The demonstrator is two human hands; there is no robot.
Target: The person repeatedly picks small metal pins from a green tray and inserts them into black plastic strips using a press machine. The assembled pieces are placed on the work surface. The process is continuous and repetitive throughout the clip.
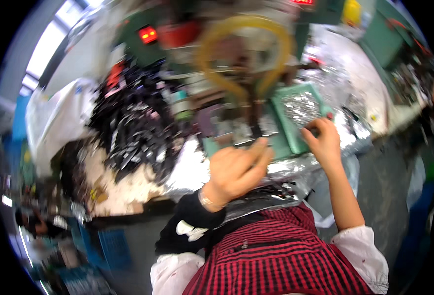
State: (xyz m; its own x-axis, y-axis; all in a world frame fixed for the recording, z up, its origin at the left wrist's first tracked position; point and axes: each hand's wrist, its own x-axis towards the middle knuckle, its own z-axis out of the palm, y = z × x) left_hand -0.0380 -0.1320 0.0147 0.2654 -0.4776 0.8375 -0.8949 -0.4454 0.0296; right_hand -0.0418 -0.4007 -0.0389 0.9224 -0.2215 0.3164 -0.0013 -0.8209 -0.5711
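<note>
My left hand is closed, thumb and index finger brought together at the front of a machine's work area. A narrow dark part comes down just beyond its fingertips; whatever they hold is too blurred to name. My right hand is at the right edge of a green tray, fingers bent in a pinch. Small shiny metal pieces fill that tray. Anything within the right fingertips is hidden. A thick yellow ring-shaped tube stands above the work area.
A large heap of black strips covers the bench on the left, next to a white bag. Silvery sheeting lines the bench front. A red lit display is at the back. A blue crate stands on the floor, lower left.
</note>
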